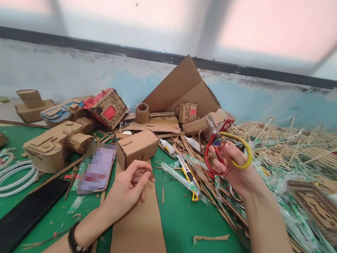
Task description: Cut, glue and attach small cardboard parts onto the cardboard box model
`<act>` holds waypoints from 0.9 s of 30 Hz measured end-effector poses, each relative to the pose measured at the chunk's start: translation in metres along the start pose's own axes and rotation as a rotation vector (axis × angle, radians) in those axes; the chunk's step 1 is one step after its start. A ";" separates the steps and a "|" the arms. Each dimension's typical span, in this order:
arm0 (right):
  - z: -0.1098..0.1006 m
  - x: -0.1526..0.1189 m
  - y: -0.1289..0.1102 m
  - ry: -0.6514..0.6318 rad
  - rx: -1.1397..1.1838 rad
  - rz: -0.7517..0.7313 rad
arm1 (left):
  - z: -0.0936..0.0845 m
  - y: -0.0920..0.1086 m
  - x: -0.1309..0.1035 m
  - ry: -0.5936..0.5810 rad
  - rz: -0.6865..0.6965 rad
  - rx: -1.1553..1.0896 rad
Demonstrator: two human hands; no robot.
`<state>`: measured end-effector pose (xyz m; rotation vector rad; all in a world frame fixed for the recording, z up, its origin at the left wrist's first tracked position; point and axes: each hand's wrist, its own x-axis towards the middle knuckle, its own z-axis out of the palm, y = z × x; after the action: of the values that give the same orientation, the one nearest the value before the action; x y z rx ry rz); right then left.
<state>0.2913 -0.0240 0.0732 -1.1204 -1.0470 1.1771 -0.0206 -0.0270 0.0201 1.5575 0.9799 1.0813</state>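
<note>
My right hand [230,159] is raised on the right and grips a pair of scissors [212,139] by one red and one yellow handle. The blurred blades point up and away, to the left. My left hand [135,180] is curled loosely over a long flat strip of cardboard [142,236], and I see nothing between its fingers. Just beyond it stands a small closed cardboard box [136,147]. To its left a phone [97,170] lies on the green tabletop [185,247].
Cardboard models [52,143] crowd the left, near coiled white tubing [13,179] and a black strip [22,214]. A yellow utility knife [188,172] lies among cardboard scraps. Thin wooden sticks [280,139] and clear plastic wrappers [305,231] cover the right. Large cardboard sheets [177,85] lean against the wall.
</note>
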 end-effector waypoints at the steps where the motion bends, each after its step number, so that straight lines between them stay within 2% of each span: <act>1: 0.005 0.000 0.002 -0.025 -0.008 -0.007 | 0.000 0.000 0.000 0.002 0.004 -0.003; 5: 0.027 0.004 0.019 -0.065 0.063 -0.127 | -0.001 0.000 0.001 0.033 0.013 -0.035; 8: 0.045 0.005 0.035 -0.153 0.060 -0.074 | -0.004 0.001 0.003 0.071 -0.007 -0.099; 12: 0.060 -0.001 0.049 -0.141 -0.219 -0.099 | -0.009 0.006 0.004 0.113 0.002 -0.193; 15: 0.067 -0.008 0.052 -0.113 -0.552 -0.203 | -0.013 0.012 0.005 0.144 0.032 -0.223; 18: 0.073 -0.014 0.055 -0.158 -0.785 -0.341 | -0.014 0.015 0.007 0.153 0.044 -0.253; 23: 0.081 -0.018 0.056 -0.193 -0.961 -0.546 | -0.015 0.012 0.007 0.169 0.059 -0.283; 27: 0.084 -0.021 0.055 -0.186 -0.985 -0.552 | -0.014 0.013 0.006 0.197 0.061 -0.277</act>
<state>0.1986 -0.0344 0.0311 -1.3111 -2.0307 0.2779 -0.0312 -0.0206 0.0358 1.2804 0.8741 1.3718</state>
